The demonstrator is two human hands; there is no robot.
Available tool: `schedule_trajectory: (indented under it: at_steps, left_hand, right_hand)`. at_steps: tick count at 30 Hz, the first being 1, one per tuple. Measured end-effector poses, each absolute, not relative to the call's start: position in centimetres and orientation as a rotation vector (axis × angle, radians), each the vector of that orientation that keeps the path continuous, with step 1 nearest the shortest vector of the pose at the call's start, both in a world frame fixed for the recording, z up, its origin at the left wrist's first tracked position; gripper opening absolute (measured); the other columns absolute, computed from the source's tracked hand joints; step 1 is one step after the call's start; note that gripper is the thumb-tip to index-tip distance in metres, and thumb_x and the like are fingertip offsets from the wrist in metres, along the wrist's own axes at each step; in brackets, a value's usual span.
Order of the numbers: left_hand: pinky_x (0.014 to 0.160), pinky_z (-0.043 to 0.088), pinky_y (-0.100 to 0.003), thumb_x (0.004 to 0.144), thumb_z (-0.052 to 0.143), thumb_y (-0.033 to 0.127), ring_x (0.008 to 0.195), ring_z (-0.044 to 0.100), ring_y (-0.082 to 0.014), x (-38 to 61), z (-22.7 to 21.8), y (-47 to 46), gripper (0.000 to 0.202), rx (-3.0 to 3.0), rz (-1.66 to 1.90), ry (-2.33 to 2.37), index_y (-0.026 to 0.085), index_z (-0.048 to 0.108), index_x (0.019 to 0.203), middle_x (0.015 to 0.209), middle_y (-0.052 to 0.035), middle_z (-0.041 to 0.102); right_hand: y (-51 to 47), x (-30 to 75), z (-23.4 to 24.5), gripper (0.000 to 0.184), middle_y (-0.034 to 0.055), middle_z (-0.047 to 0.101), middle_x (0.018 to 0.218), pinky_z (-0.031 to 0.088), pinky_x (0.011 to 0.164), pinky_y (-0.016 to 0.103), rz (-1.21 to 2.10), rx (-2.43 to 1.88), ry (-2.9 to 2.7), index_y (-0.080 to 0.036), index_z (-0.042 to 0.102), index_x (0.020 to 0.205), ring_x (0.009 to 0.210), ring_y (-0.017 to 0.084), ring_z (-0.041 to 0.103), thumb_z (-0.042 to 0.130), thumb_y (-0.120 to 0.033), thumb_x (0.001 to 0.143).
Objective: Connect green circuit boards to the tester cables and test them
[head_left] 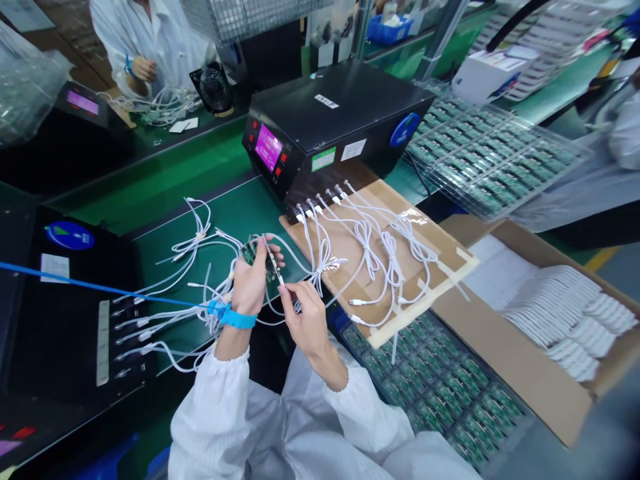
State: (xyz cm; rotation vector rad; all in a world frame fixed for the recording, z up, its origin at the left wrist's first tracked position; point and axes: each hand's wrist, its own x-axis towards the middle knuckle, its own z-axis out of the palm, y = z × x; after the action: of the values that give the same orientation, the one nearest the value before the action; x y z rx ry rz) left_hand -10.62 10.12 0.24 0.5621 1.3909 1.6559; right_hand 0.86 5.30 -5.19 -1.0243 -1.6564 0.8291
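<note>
While my left hand (250,280) is clasping a green circuit board (272,270) above the dark-green bench (260,208), my right hand (307,317) is pinching a slim white plug (281,281) against its edge; I'm not discerning whether it's seated. More green boards (434,404) are lying nearby, trayed.

On the surface (235,210), one tester (60,333) stands left, another tester (345,83) behind. The circuit board (247,251) sits in the left hand (253,283), beside the right hand (306,313), with cable bundles (369,250) lying right on a cardboard sheet (345,240). Partly under the sheet lies a boards tray (356,341), left of an open carton (515,363).
</note>
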Motion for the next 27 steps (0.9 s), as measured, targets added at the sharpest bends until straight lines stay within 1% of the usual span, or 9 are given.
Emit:
schedule_trajectory:
  at_steps: [2, 4, 8, 11, 14, 16, 20, 24, 27]
  left_hand:
    - [0.069, 0.058, -0.025, 0.08, 0.08, 0.065, 0.081, 0.071, -0.0158, -11.1, -0.2, 10.0, 0.055, 0.624, 1.759, 1.493, 0.016, 0.07, 0.103, 0.099, -0.0087, 0.073]
    - [0.07, 0.059, -0.026, 0.084, 0.076, 0.064, 0.084, 0.072, -0.0168, -11.7, -0.2, 9.6, 0.054, 0.66, 1.851, 1.544, 0.016, 0.07, 0.106, 0.102, -0.0098, 0.073]
    - [0.063, 0.056, -0.025, 0.086, 0.078, 0.058, 0.061, 0.057, -0.0102, -12.2, 1.0, 8.2, 0.048, 0.571, 1.896, 1.502, 0.016, 0.068, 0.105, 0.073, 0.0015, 0.06]
    - [0.066, 0.057, -0.023, 0.085, 0.083, 0.039, 0.061, 0.052, -0.0087, -12.0, 2.2, 6.7, 0.036, 0.391, 1.829, 1.368, 0.017, 0.065, 0.105, 0.071, 0.004, 0.055]
    - [0.071, 0.06, -0.026, 0.084, 0.076, 0.018, 0.067, 0.059, -0.0112, -11.7, 3.0, 5.3, 0.028, 0.295, 1.741, 1.265, 0.02, 0.062, 0.108, 0.077, 0.0014, 0.061]
    - [0.077, 0.064, -0.03, 0.086, 0.069, 0.013, 0.071, 0.064, -0.0132, -11.5, 3.2, 4.6, 0.029, 0.265, 1.707, 1.261, 0.021, 0.062, 0.113, 0.08, -0.0004, 0.064]
    - [0.091, 0.066, -0.04, 0.093, 0.067, 0.019, 0.087, 0.075, -0.0194, -10.8, 3.7, 3.8, 0.029, 0.282, 1.645, 1.356, 0.022, 0.063, 0.122, 0.09, -0.0031, 0.072]
    - [0.102, 0.063, -0.044, 0.095, 0.073, 0.034, 0.112, 0.075, -0.0287, -9.4, 4.0, 3.6, 0.039, 0.394, 1.568, 1.289, 0.022, 0.06, 0.129, 0.108, -0.009, 0.077]
    - [0.103, 0.062, -0.045, 0.091, 0.078, 0.042, 0.118, 0.074, -0.0311, -8.5, 3.7, 3.5, 0.049, 0.407, 1.496, 1.217, 0.022, 0.056, 0.131, 0.119, -0.0132, 0.076]
  right_hand:
    - [5.7, 0.8, -5.1, 0.02, 0.0061, 0.069, 0.087, 0.052, 0.08, 0.033, 0.791, -1.036, -1.645, -0.02, 0.07, 0.1, 0.083, 0.019, 0.064, 0.054, -0.029, 0.108]
    - [6.2, 0.5, -5.1, 0.019, 0.0059, 0.069, 0.088, 0.052, 0.077, 0.031, 0.776, -1.069, -1.627, -0.018, 0.069, 0.099, 0.08, 0.017, 0.065, 0.055, -0.028, 0.107]
    - [7.3, -0.9, -5.1, 0.018, 0.0061, 0.069, 0.09, 0.054, 0.076, 0.03, 0.835, -1.248, -1.748, -0.016, 0.069, 0.097, 0.08, 0.018, 0.068, 0.056, -0.024, 0.106]
    - [7.8, -2.0, -4.8, 0.019, 0.009, 0.07, 0.096, 0.056, 0.08, 0.032, 0.864, -1.386, -1.908, -0.014, 0.07, 0.099, 0.087, 0.021, 0.071, 0.055, -0.023, 0.107]
    - [7.6, -1.4, -4.0, 0.022, 0.011, 0.069, 0.105, 0.058, 0.082, 0.033, 0.829, -1.405, -1.994, -0.014, 0.07, 0.107, 0.093, 0.022, 0.072, 0.053, -0.028, 0.108]
    - [7.2, 0.8, -3.2, 0.024, 0.0107, 0.068, 0.11, 0.059, 0.085, 0.033, 0.785, -1.317, -2.059, -0.016, 0.07, 0.113, 0.097, 0.022, 0.072, 0.05, -0.029, 0.109]
    - [6.7, 8.9, -1.5, 0.026, 0.0099, 0.07, 0.116, 0.06, 0.088, 0.033, 0.66, -1.158, -2.262, -0.018, 0.065, 0.124, 0.1, 0.021, 0.073, 0.045, -0.021, 0.109]
    - [7.2, 16.2, -0.5, 0.026, 0.0103, 0.07, 0.116, 0.058, 0.07, 0.031, 0.393, -1.382, -2.487, -0.019, 0.064, 0.123, 0.088, 0.02, 0.074, 0.045, -0.014, 0.106]
    - [7.6, 18.0, -0.9, 0.033, 0.0102, 0.069, 0.121, 0.056, 0.066, 0.03, 0.285, -1.429, -2.673, -0.019, 0.061, 0.126, 0.088, 0.02, 0.074, 0.048, -0.004, 0.1]
